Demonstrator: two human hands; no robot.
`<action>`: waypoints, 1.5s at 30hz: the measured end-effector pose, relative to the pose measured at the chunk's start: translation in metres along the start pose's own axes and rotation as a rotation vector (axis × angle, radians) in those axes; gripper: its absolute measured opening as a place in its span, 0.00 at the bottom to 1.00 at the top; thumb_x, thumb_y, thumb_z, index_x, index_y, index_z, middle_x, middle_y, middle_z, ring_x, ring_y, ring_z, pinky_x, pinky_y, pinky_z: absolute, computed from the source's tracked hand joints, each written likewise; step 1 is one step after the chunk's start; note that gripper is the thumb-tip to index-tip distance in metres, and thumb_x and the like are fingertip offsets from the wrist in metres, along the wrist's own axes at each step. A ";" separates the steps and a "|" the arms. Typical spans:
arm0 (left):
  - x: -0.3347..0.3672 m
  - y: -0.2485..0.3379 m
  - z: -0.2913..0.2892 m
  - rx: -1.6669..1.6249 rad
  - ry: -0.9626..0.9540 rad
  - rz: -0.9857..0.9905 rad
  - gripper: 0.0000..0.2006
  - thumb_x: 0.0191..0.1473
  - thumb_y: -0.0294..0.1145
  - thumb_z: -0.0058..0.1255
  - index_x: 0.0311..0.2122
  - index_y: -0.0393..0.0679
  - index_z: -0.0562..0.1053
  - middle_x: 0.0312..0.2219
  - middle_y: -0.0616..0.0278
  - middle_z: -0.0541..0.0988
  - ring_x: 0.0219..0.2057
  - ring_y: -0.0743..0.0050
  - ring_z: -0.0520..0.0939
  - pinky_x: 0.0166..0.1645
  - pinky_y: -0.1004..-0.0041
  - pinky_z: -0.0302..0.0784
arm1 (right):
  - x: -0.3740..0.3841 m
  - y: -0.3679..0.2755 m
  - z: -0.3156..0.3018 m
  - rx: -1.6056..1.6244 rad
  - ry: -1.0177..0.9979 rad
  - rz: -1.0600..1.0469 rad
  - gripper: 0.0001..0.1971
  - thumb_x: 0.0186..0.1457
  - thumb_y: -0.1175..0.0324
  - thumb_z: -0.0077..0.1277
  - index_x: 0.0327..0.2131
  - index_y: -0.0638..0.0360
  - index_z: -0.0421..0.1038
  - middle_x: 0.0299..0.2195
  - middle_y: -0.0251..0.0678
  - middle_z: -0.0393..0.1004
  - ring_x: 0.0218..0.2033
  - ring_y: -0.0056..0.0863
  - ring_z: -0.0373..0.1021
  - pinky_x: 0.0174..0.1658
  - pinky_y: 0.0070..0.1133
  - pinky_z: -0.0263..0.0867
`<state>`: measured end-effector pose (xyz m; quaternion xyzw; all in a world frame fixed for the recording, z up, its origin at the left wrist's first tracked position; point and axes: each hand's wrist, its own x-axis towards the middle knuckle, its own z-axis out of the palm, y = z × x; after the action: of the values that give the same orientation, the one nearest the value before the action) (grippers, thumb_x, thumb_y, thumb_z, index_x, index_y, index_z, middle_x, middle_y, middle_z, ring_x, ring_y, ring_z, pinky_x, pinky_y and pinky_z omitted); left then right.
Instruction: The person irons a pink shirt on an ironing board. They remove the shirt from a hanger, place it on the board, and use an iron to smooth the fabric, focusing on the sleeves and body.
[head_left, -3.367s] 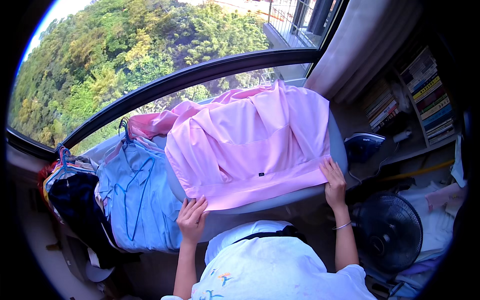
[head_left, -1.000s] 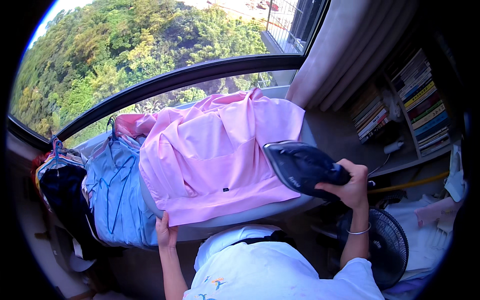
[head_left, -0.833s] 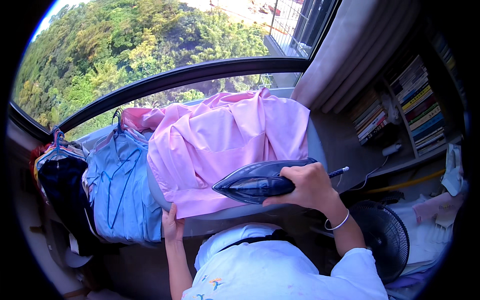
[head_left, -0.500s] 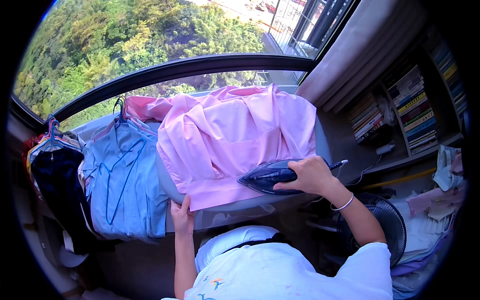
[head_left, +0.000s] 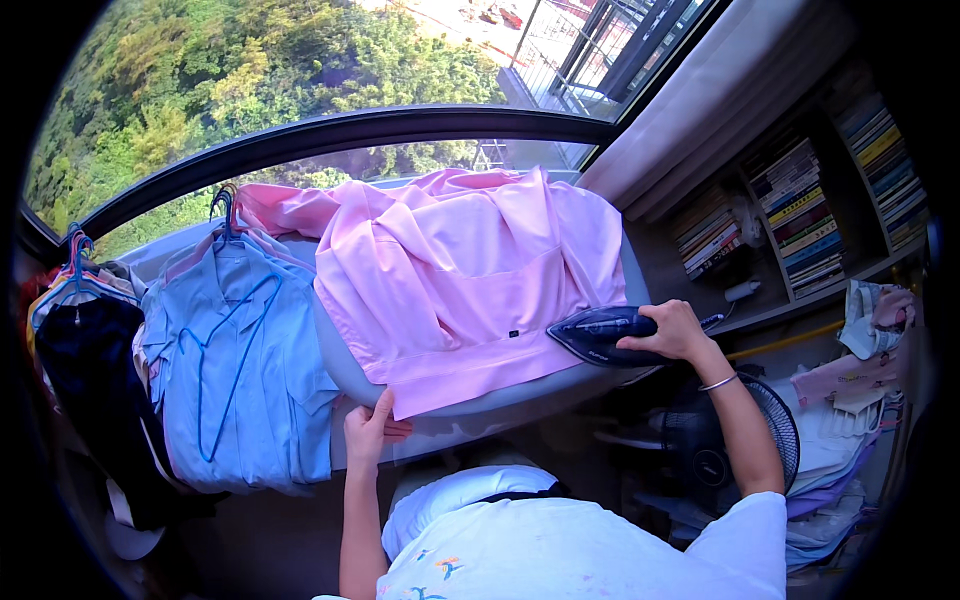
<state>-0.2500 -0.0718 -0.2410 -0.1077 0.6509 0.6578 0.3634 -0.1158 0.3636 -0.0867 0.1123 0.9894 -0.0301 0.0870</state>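
A pink garment [head_left: 440, 270] is spread over the pale ironing board [head_left: 350, 355], its upper part folded in loose creases and its hem band lying along the near edge. My right hand [head_left: 672, 332] grips a dark blue iron [head_left: 600, 333], whose pointed tip faces left and rests at the right end of the hem. A small dark tag [head_left: 514, 333] shows left of that tip. At the hem's near left corner, my left hand [head_left: 368, 430] has its thumb on top and the fingers beneath, pinching the cloth.
Light blue shirts [head_left: 235, 350] hang at the left, with a blue hanger [head_left: 225, 350] in front. Beyond them hangs a dark garment [head_left: 90, 350]. A black fan [head_left: 715, 450] stands below my right forearm. Bookshelves [head_left: 800, 215] and a laundry pile [head_left: 830, 430] are on the right.
My right hand has slid the iron rightward along the hem, uncovering the small dark tag. My left hand stays at the corner. The whole view has shifted slightly.
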 end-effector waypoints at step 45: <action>0.001 -0.027 0.022 -0.332 0.128 0.357 0.07 0.49 0.26 0.59 0.23 0.35 0.76 0.18 0.59 0.79 0.18 0.77 0.80 0.27 0.81 0.76 | 0.039 -0.156 0.001 0.096 -0.038 -0.304 0.33 0.42 0.34 0.55 0.15 0.61 0.68 0.13 0.42 0.70 0.14 0.37 0.70 0.24 0.27 0.67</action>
<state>-0.2264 -0.0539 -0.2597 -0.0909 0.5643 0.8013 0.1769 -0.1880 0.2203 -0.0886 -0.0355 0.9906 -0.0923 0.0944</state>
